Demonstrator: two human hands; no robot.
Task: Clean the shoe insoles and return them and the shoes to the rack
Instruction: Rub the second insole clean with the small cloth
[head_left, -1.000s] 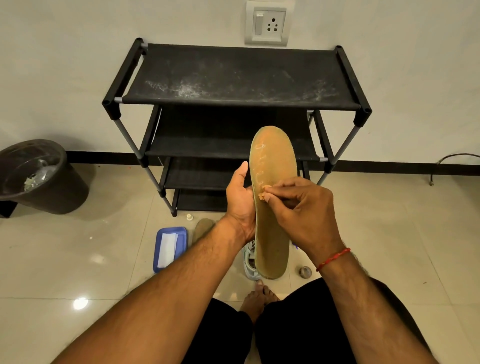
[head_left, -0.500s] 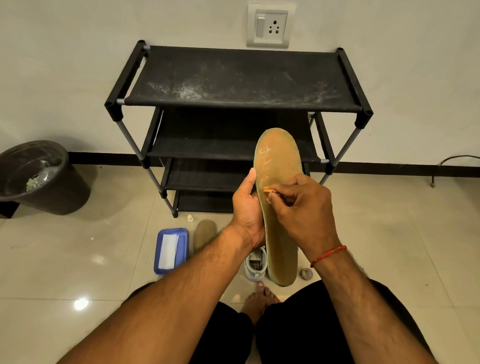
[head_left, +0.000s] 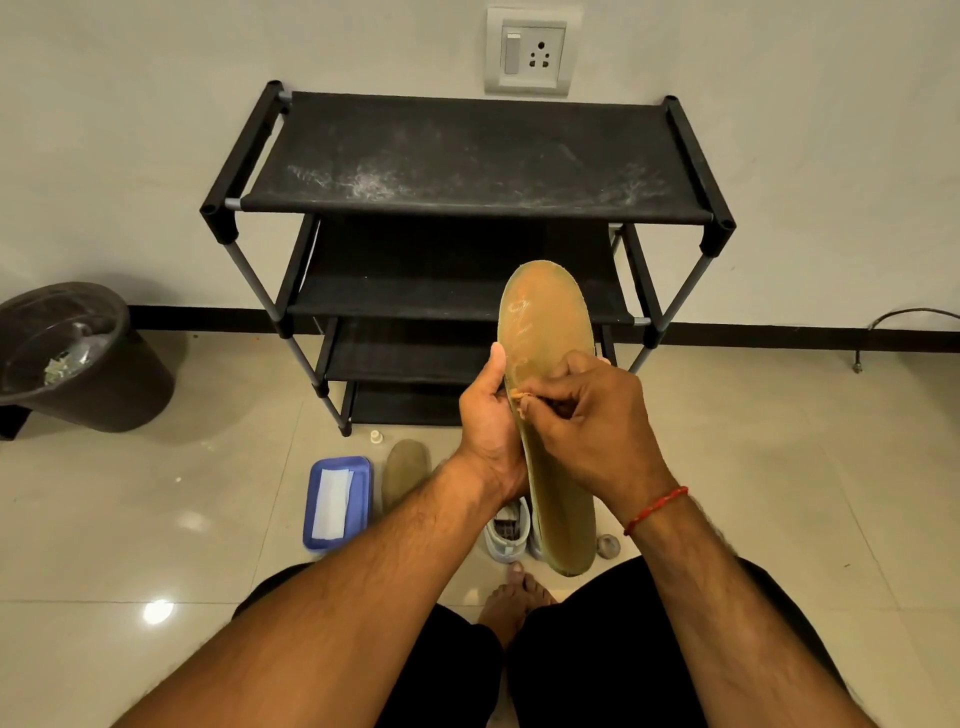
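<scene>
Pale wall and glossy beige floor tiles (head_left: 779, 493) surround a black rack (head_left: 467, 156) standing at the upper middle of the frame. At the centre, the right hand (head_left: 587, 421) has its fingertips (head_left: 543, 404) pinched tight on a small orange bit (head_left: 518, 396), too small to identify, pressed against the face of a tan insole (head_left: 545, 322). The left hand (head_left: 488, 421) wraps the insole's left edge, thumb lying up along it, holding it upright with the toe toward the rack. Pale streaks mark the insole's upper half, so cleaning looks mid-course on this one. Lower left of the hands, a second insole (head_left: 405, 470) lies on the floor just beside a blue tray (head_left: 361, 499); whether it is cleaned I cannot tell. A light shoe (head_left: 506, 530) sits on the floor below the wrists, partly hidden. No shelf visibly holds a shoe, so refitting the insoles and returning everything to the rack appears left to do.
</scene>
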